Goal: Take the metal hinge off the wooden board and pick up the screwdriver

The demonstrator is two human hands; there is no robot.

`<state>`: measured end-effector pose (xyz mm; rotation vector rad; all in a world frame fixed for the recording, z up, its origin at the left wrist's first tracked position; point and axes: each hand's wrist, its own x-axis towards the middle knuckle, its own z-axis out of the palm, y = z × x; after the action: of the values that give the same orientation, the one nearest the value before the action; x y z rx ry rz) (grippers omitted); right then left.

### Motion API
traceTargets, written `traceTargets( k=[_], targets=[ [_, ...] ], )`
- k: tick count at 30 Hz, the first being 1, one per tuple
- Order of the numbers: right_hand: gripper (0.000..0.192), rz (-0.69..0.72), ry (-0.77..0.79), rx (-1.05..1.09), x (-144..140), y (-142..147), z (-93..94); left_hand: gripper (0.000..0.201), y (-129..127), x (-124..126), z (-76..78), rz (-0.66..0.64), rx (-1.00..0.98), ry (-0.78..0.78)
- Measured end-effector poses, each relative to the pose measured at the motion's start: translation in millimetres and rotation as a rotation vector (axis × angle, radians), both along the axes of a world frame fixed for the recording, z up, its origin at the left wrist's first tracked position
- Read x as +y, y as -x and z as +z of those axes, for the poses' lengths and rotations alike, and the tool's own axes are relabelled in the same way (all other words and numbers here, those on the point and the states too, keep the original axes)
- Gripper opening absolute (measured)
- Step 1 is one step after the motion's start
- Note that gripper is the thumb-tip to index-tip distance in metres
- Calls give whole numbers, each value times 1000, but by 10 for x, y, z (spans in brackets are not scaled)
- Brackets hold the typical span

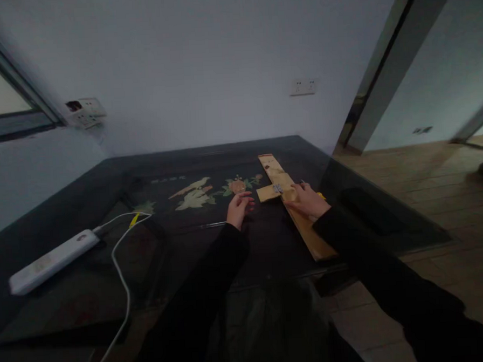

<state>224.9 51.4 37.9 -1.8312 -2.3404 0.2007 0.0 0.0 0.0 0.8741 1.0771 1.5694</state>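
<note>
A long, light wooden board [309, 236] lies slantwise on the dark table. A short wooden piece [266, 194] sticks out from its left side, with a small metal hinge [277, 189] where the two meet. My right hand [306, 200] is closed on the long board just right of the hinge; its fingertips are partly hidden. My left hand [238, 208] hovers over or rests on the tabletop, left of the short piece and apart from it. Its fingers are loosely bent and apart, with nothing visible in them. A small yellow thing [321, 196] shows beside my right hand.
The glossy dark table [212, 242] bears a bird-and-flower picture. A white power strip [55, 261] lies at the left, its cable [123, 279] running off the front edge. Behind the table stands a wall with a socket [303, 86]. A dark flat object [366, 211] lies at right.
</note>
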Motion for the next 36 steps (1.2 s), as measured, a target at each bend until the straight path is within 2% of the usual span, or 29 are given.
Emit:
traceTargets(
  k=[6,10,16,20,27,36],
  targets=[
    [86,-73,68,-150,158,178,-3,18,-12,-12,16,-12,22,-1],
    [91,-66,104,-197,245,229,29,19,-15,-11,27,-13,34,5],
    [76,-67,134,-287,343,344,37,18,-3,-5,34,-4,52,14],
    [73,-75,134,-302,369,380,66,19,5,-2,34,-9,63,5],
    [72,-34,158,-288,278,436,165,18,29,22,39,1,72,11],
    [70,49,141,-228,-37,734,270,18,59,26,94,45,56,-1]
  ],
)
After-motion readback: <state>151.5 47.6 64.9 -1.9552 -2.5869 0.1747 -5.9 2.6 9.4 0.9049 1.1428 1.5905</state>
